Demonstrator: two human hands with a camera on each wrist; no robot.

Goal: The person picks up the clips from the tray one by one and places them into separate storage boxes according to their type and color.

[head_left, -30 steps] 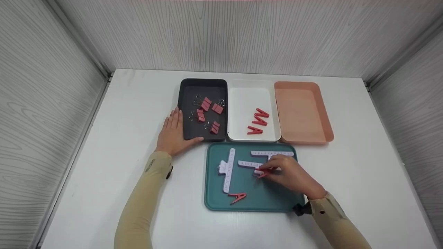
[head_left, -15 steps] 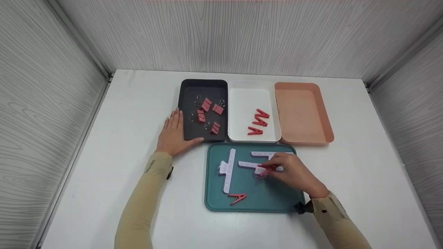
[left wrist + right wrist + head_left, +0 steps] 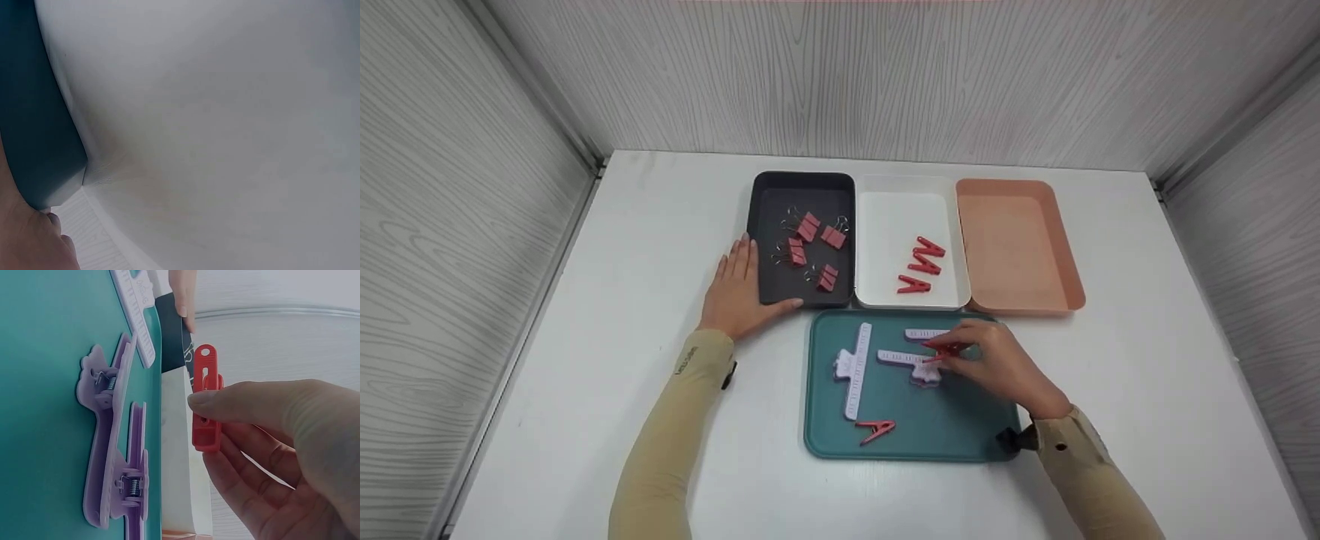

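Observation:
My right hand (image 3: 997, 364) pinches a red clothespin (image 3: 205, 408) between thumb and fingers, above the green tray (image 3: 829, 439). Beneath and beside it lie lavender ruler-shaped clips; one clip (image 3: 894, 358) sits just left of the fingers, and another clip (image 3: 922, 334) is partly covered by the hand. A third lavender clip (image 3: 857, 371) stands lengthwise on the tray's left. Near the front edge rests a second red clothespin (image 3: 875, 430). My left hand (image 3: 735, 296) lies flat with straight fingers against the left side of the black tray (image 3: 780, 289), its thumb along the front corner.
Several pink binder clips (image 3: 808, 226) lie in the black tray. The white tray (image 3: 885, 225) beside it holds three red clothespins (image 3: 924, 262). A peach tray (image 3: 1012, 240) adjoins on the right. Panelled walls (image 3: 840, 82) enclose the white table (image 3: 585, 375).
My right hand has lifted the pinched clothespin and moved it slightly toward the back of the green tray, uncovering more of the middle lavender clip. My left hand has stayed in place.

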